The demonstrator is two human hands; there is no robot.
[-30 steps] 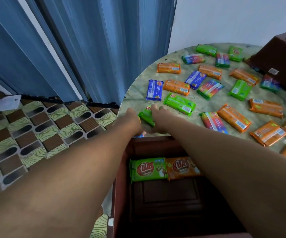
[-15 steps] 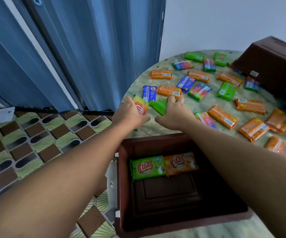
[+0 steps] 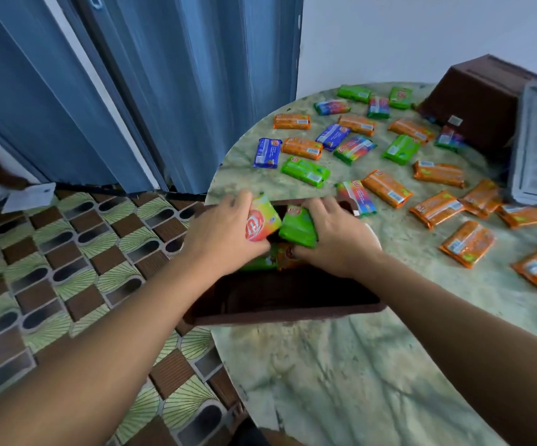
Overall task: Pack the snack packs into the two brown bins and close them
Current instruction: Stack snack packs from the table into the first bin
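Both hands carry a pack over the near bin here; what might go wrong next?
The brown bin overhangs the table edge, so pressing packs in might tip it. The left hand holds its multicolour pack tilted, so it may land askew on the packs inside, as may the right hand's green pack.

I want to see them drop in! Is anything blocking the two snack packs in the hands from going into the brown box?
Nothing visible does. The left hand holds a rainbow pack and the right hand a green pack right over the open brown bin. Below them lie only packs already inside.
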